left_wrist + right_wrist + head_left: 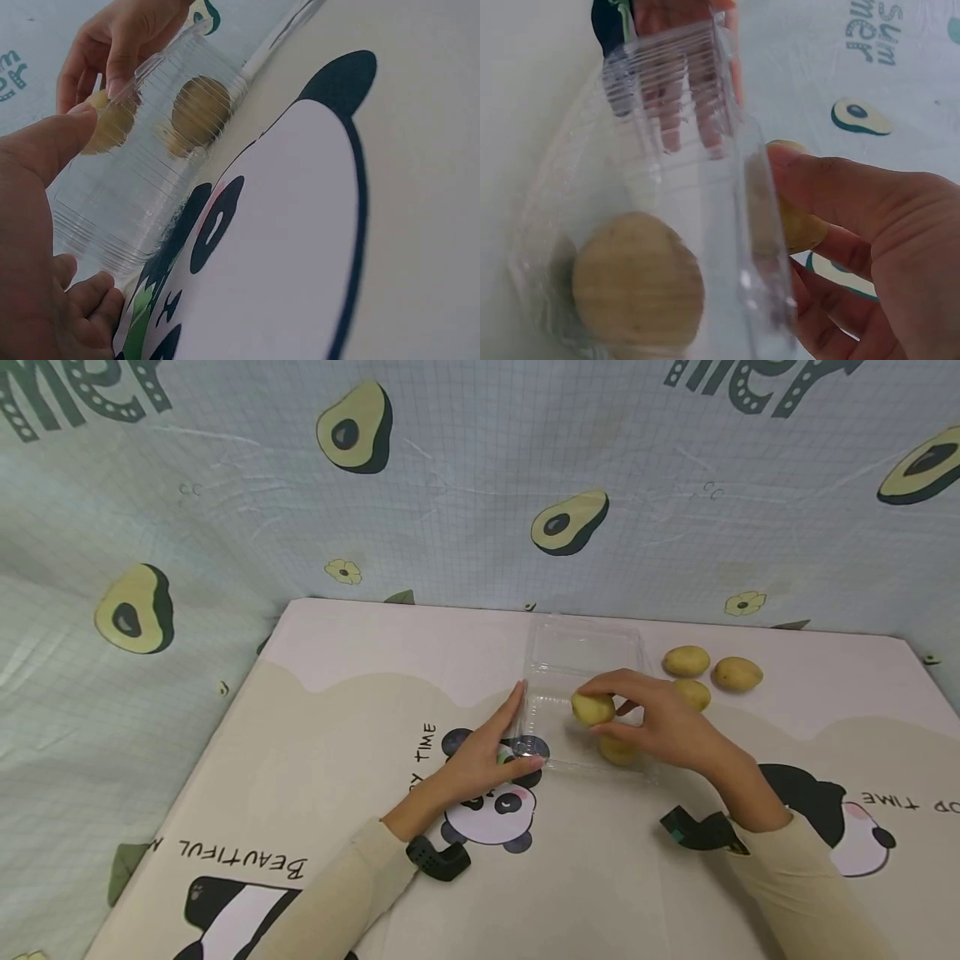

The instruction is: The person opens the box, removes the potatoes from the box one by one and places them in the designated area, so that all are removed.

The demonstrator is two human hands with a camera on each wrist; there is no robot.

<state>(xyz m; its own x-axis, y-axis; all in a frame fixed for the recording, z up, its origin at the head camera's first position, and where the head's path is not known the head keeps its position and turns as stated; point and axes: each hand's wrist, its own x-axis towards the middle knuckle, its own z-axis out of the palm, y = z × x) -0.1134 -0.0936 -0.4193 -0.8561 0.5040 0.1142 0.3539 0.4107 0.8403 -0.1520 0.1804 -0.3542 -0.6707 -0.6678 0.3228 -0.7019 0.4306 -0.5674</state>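
Note:
A clear plastic clamshell box (555,731) lies on the table with its lid (585,647) folded back. My left hand (483,760) rests against the box's left side and near corner, fingers extended and thumb spread apart. My right hand (667,718) pinches a yellow potato (592,708) between thumb and fingers, over the box. In the left wrist view this held potato (112,127) is partly behind the clear wall. Inside the box lies another potato (618,750), also seen through the plastic as a blurred potato (637,281) in the right wrist view.
Beyond my right hand, three potatoes sit on the table: one at the back (686,661), one to the right (737,674), and one partly hidden potato (692,694). The panda-print tablecloth (570,877) meets an avocado-patterned curtain (450,527) behind.

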